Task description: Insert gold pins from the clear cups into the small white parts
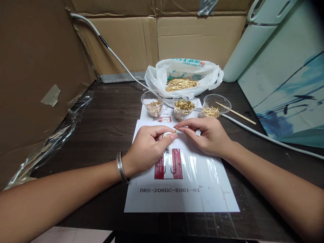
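Thumb and index finger of my left hand (153,146) pinch a small gold-coloured metal pin (175,131), held upright over the printed sheet. Something white, perhaps a wrap or cloth, shows at the left fingers. My right hand (205,135) meets it from the right, its fingertips pressed together at the pin's top; whether they hold a separate tiny part is too small to tell. Just beyond the hands stand clear plastic cups: the left cup (155,109) and right cup (212,112) hold small gold-coloured pieces, the middle cup (184,105) short brass-coloured ones.
Behind the cups sits a white plastic bag (154,77) full of long gold-coloured pins. A white cable (121,62) crosses the table behind the cups. At right lies a wooden stick (236,113). A taped paper sheet (182,199) lies below my hands; cardboard walls (116,47) stand behind.
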`<state>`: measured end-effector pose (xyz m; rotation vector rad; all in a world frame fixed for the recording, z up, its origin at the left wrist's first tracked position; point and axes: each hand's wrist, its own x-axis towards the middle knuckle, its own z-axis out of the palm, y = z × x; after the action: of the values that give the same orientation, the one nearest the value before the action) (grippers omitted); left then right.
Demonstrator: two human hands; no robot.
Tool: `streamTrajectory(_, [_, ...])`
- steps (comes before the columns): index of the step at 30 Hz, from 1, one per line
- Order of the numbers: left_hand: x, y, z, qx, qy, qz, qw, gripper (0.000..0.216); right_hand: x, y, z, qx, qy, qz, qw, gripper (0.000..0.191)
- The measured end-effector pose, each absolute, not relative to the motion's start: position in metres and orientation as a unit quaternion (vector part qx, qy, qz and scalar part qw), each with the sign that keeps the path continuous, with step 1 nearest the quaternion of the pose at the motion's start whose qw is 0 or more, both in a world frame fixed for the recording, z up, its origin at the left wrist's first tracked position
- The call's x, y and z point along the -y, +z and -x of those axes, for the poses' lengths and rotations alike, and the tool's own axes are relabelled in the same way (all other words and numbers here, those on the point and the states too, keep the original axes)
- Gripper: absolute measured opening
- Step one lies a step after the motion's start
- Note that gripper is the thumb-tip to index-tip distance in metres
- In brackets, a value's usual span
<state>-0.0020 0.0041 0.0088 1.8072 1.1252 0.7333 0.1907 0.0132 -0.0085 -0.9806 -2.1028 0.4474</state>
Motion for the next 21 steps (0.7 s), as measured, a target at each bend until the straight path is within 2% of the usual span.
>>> streamTrajectory(11, [-0.0052, 0.0062, 0.002, -0.452, 0.309, -0.719, 0.429, 0.017, -0.0105, -0.0066, -0.187, 0.816, 0.188, 0.369, 0.404, 0.012])
streamTrajectory(21, [-0.0051, 0.0075, 0.0017, -0.457, 0.299, -0.727, 0.415, 0.018, -0.0114, -0.0059, -0.1876, 0.835, 0.151, 0.352, 0.395, 0.013])
